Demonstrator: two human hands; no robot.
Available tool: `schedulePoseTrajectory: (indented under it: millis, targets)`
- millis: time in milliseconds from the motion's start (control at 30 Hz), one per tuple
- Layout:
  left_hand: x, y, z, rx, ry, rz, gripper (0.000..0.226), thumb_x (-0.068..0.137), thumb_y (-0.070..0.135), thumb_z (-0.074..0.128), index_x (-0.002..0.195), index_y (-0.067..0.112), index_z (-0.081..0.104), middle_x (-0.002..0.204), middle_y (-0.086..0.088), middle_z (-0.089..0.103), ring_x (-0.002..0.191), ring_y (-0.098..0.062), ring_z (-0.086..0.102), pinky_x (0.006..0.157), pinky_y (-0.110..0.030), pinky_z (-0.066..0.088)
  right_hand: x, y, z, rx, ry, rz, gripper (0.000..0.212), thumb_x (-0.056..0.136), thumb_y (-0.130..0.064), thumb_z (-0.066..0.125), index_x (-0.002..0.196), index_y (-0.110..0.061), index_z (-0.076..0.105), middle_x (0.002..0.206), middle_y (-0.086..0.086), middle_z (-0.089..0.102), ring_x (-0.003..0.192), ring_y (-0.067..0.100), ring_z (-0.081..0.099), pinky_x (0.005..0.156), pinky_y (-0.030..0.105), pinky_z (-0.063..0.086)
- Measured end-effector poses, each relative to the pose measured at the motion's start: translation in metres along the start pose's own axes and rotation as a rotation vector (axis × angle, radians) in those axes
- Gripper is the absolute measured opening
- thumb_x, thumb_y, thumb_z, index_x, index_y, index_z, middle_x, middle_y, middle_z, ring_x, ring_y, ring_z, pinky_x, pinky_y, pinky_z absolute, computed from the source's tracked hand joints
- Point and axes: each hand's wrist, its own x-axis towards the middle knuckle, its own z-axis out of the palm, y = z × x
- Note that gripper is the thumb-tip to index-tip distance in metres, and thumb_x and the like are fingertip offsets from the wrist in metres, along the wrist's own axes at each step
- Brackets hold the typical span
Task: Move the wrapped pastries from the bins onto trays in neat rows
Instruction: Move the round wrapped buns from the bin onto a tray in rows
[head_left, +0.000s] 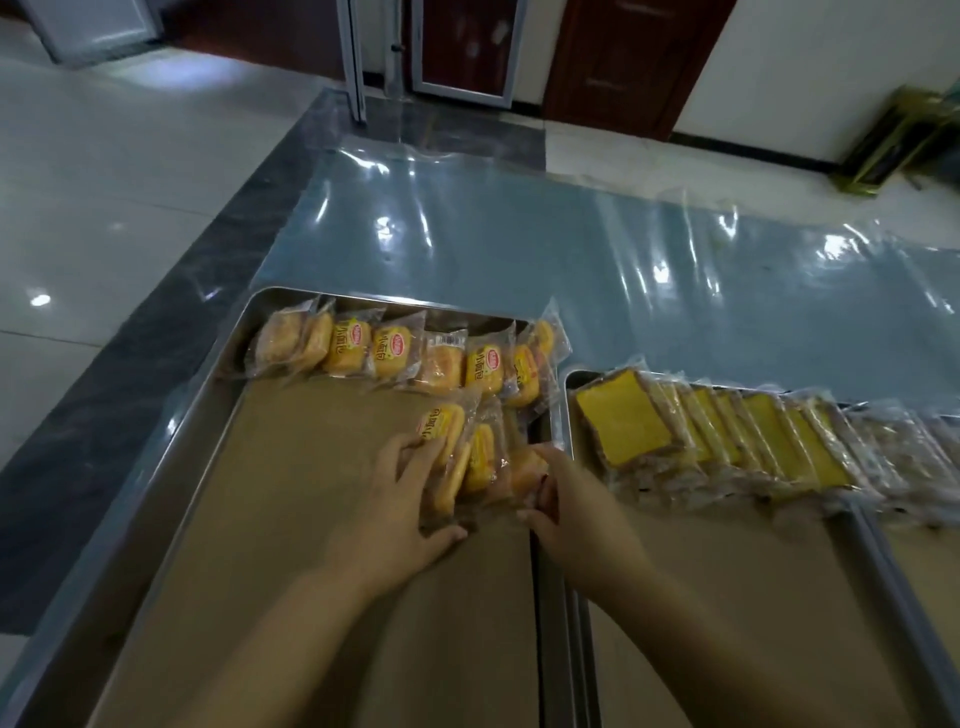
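**Small-bread packets held at the start of a second row**

Each clear wrapper carries a yellow label with Chinese characters that seem to read 小面包, plus a red oval logo too blurred to read. One packet shows a white barcode sticker (448, 340). The breads inside are round and golden.

A back row of packets (395, 353) runs overlapping across the far end of the left tray (208, 410), which is lined with brown paper (311, 493). Just in front of the row's right end sits a small cluster of packets (470, 457). The left hand (400, 499) presses straight fingers against the cluster's left side, and the right hand (566, 499) curls around its rightmost packet.

On the right tray (568, 382), wrapped yellow-topped cake slices (727, 436) overlap in a row. Both trays rest on the film-covered bench (519, 244).
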Motion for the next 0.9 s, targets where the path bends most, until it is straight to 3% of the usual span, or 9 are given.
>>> schedulePoseTrajectory:
  millis: [133, 267, 500, 733, 900]
  targets:
    - [0.015, 0.0, 0.005, 0.072, 0.096, -0.011, 0.082, 0.08, 0.052, 0.063, 0.146, 0.032, 0.018, 0.146, 0.008, 0.013, 0.134, -0.017, 0.02, 0.108, -0.035, 0.032, 0.003, 0.001, -0.002, -0.175, 0.042, 0.014, 0.057, 0.081, -0.028, 0.067, 0.131, -0.032, 0.04, 0.113, -0.006, 0.045, 0.104, 0.012, 0.047, 0.08, 0.027, 0.047]
    - [0.034, 0.004, 0.011, 0.105, 0.139, -0.019, 0.08, 0.079, 0.052, 0.063, 0.145, 0.03, 0.023, 0.143, 0.002, 0.021, 0.13, -0.019, 0.027, 0.103, -0.033, 0.036, 0.021, -0.001, 0.0, -0.182, 0.107, 0.042, 0.052, 0.085, -0.017, 0.061, 0.133, -0.024, 0.042, 0.12, 0.0, 0.049, 0.111, 0.019, 0.046, 0.086, 0.034, 0.047]
    - [0.054, 0.011, 0.003, 0.139, 0.132, -0.024, 0.083, 0.076, 0.05, 0.068, 0.143, 0.026, 0.026, 0.143, -0.002, 0.027, 0.127, -0.023, 0.034, 0.101, -0.035, 0.036, 0.046, -0.002, -0.007, -0.227, 0.112, 0.082, 0.051, 0.086, -0.009, 0.057, 0.133, -0.021, 0.041, 0.121, 0.002, 0.051, 0.112, 0.022, 0.046, 0.084, 0.033, 0.045]
    - [0.023, 0.011, -0.002, 0.03, 0.053, -0.074, 0.101, 0.072, 0.044, 0.074, 0.146, 0.038, 0.006, 0.155, 0.004, 0.006, 0.139, -0.027, 0.022, 0.106, -0.046, 0.033, 0.017, -0.004, -0.025, -0.206, 0.045, 0.094, 0.066, 0.083, -0.023, 0.066, 0.14, -0.023, 0.032, 0.133, 0.002, 0.045, 0.125, 0.023, 0.039, 0.096, 0.039, 0.042]
    - [-0.013, 0.016, -0.003, 0.098, 0.13, -0.111, 0.082, 0.077, 0.046, 0.069, 0.143, 0.035, 0.021, 0.149, 0.0, 0.02, 0.133, -0.024, 0.032, 0.101, -0.04, 0.038, -0.022, 0.001, -0.051, -0.303, 0.062, 0.032, 0.058, 0.086, -0.034, 0.063, 0.136, -0.018, 0.037, 0.133, 0.004, 0.046, 0.121, 0.024, 0.041, 0.097, 0.037, 0.041]
